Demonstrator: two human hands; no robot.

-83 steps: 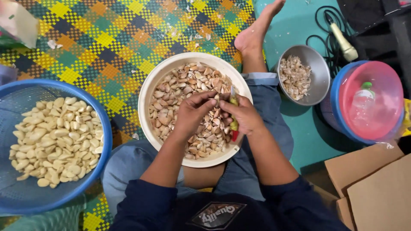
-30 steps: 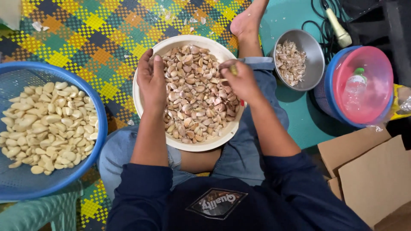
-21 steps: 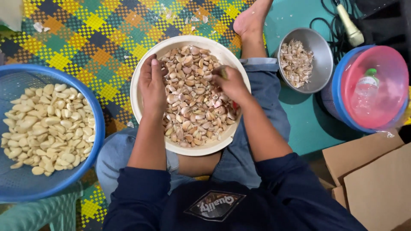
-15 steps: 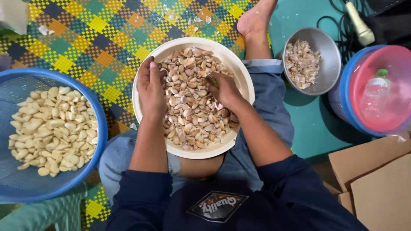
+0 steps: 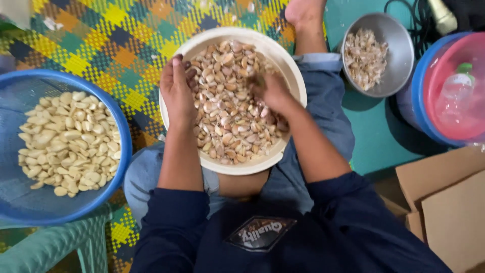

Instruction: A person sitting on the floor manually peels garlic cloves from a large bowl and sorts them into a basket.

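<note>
My left hand (image 5: 178, 93) rests flat and open on the rim of the cream bowl (image 5: 290, 81) in my lap. My right hand (image 5: 270, 91) digs among the unpeeled garlic cloves (image 5: 227, 119); blurred, so I cannot tell its grip. Blue basket (image 5: 20, 202) holds peeled cloves (image 5: 70, 139).

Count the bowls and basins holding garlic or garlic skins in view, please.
3: the cream bowl of unpeeled cloves on the lap, the blue basin of peeled cloves far left, and the steel bowl of skins upper right.
</note>
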